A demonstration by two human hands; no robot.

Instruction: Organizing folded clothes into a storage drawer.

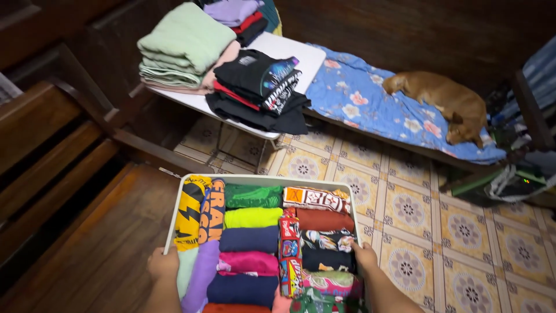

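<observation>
Hands (164,264) on white drawer (260,180) sides

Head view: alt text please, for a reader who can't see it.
Both hands, left hand and right hand, grip the sides of a white bin packed with rolled colourful clothes. Beyond, folded clothes sit on a white table; a brown dog sleeps on a floral mattress.

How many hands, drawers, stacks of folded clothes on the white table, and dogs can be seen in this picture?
Hands: 2, the left hand and the right hand, each on a side of the drawer
Drawers: 1, a white drawer full of rolled clothes
Stacks on the white table: 3, green stack, black stack, purple stack
Dogs: 1, brown dog
Total: 7
</observation>
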